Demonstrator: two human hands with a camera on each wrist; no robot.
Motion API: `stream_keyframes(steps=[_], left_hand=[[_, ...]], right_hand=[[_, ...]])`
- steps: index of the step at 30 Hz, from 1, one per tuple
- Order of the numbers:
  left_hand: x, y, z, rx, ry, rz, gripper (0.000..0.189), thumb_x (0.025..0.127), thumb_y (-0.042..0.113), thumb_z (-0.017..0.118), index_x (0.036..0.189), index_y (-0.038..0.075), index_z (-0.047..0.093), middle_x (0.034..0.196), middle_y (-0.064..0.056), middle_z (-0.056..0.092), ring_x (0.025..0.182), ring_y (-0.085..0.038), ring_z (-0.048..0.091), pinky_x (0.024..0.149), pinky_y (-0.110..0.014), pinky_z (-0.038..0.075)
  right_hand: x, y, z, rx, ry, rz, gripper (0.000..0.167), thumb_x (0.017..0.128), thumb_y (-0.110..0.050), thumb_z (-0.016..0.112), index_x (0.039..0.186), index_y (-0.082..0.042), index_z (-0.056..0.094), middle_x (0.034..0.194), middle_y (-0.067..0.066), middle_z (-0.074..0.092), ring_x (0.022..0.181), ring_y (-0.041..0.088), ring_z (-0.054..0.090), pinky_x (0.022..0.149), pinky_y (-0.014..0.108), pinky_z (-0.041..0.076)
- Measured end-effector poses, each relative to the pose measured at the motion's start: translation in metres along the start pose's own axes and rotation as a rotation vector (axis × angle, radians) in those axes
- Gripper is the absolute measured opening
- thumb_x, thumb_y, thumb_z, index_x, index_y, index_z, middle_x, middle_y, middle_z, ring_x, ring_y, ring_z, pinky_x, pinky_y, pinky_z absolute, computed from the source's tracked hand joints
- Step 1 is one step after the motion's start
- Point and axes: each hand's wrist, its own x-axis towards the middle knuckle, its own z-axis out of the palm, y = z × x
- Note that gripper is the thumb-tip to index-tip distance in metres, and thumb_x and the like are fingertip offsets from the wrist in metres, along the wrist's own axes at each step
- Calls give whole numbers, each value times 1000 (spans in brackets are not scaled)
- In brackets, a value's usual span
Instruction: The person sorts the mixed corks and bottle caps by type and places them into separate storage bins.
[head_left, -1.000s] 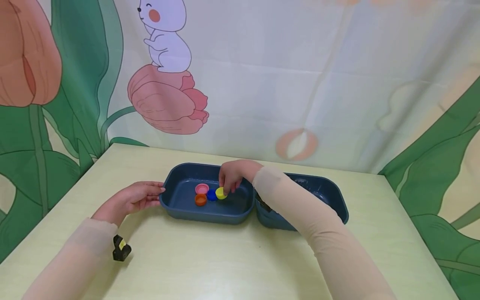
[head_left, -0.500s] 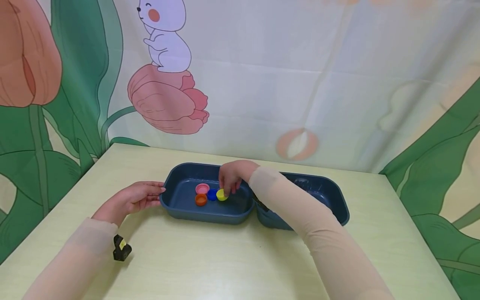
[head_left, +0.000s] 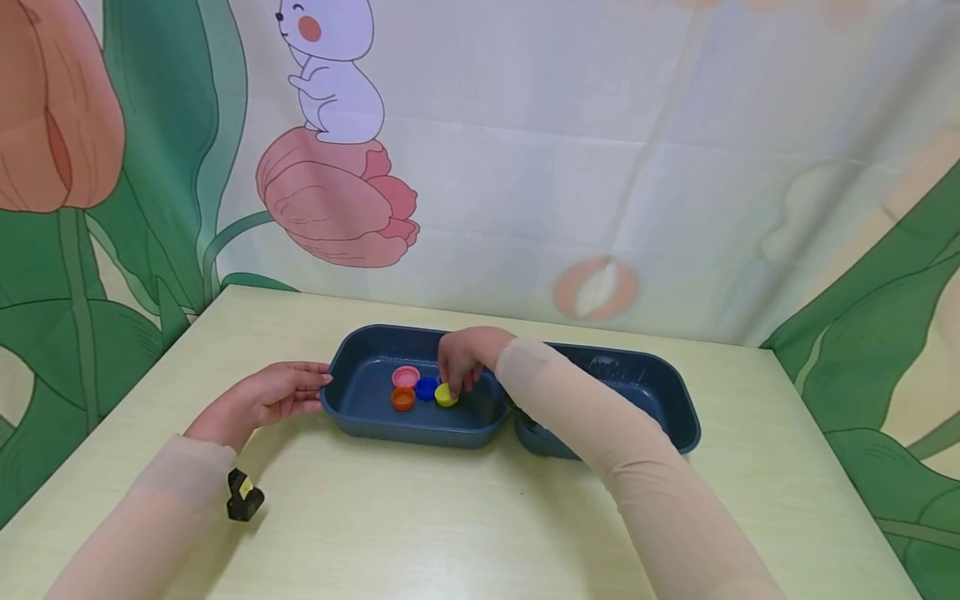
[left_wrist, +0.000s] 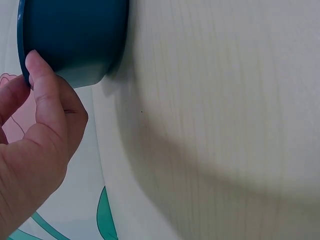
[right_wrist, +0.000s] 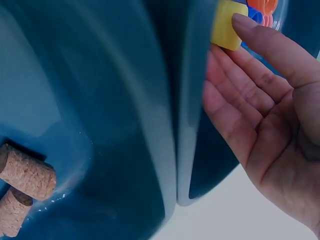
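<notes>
In the head view, my left hand [head_left: 281, 396] holds the left end of a dark blue tray [head_left: 420, 435], thumb and fingers at its rim; the left wrist view has the hand [left_wrist: 40, 130] at the edge of the tray wall [left_wrist: 75, 40]. Inside the tray my right hand [head_left: 465, 358] pinches a yellow bottle cap [head_left: 444, 396]. Close beside that cap lie a blue cap [head_left: 427, 388], a pink cap [head_left: 406, 377] and an orange cap [head_left: 402, 399]. The right wrist view shows the thumb on the yellow cap [right_wrist: 229, 27], the other fingers behind it.
A second dark blue tray [head_left: 660, 367] stands just right of the first, partly hidden by the right sleeve [head_left: 637, 450]. Corks [right_wrist: 27, 172] lie inside it. Beside the left sleeve is a small black device [head_left: 243, 496]. A printed curtain [head_left: 487, 167] hangs behind the table [head_left: 450, 517].
The right wrist and forearm have dipped and shifted slightly left, with the fingers still on the yellow cap. The left hand keeps its place at the tray.
</notes>
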Motion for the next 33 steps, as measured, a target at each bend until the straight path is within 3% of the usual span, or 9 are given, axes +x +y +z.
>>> stream_keyframes(steps=[8,17,24,33], left_hand=[[-1,0,0,13,5,0,35,107,9,49,138,-3,43,82,8,69,73,-3,67,72,-15,61],[-1,1,1,10,19,-9,33,107,9,49,137,-3,44,82,7,69,73,-3,67,73,-16,62],[0,0,1,16,23,-9,36,107,10,50,139,-4,43,82,7,70,73,-4,67,73,-16,62],[-1,0,0,13,20,-3,33,106,9,50,137,-3,46,82,7,70,73,-3,68,74,-17,62]], right_hand=[[-1,-8,4,-41,26,-17,15,90,-17,79,99,-11,68,94,1,66,83,16,63,83,27,57],[4,-13,6,-92,34,-1,20,89,-20,81,84,-15,62,84,0,63,93,24,66,91,34,58],[7,-19,6,-143,13,45,18,90,-23,80,87,-16,64,87,-1,64,90,19,64,70,22,50],[5,-17,3,-119,16,30,15,89,-23,81,88,-14,68,87,0,66,86,19,63,86,29,57]])
